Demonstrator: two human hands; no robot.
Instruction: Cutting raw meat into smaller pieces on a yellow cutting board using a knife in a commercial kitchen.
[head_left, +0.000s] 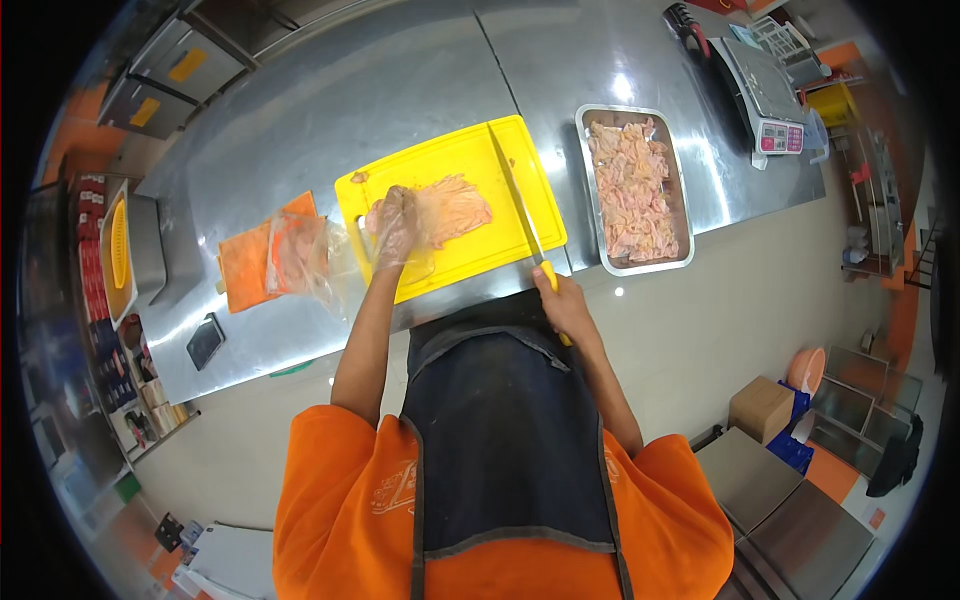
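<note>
A flat piece of raw, pale pink meat lies on the yellow cutting board. My left hand, in a clear plastic glove, rests on the meat's left end; whether its fingers grip the meat is hard to tell. My right hand, bare, holds the yellow handle of a long knife at the board's near right edge. The blade points away from me over the board's right part. Right of the board, a steel tray holds many pieces of raw meat.
On the steel table, orange cloths and a clear plastic bag lie left of the board, near a dark phone. A digital scale and a knife sharpener stand at the far right.
</note>
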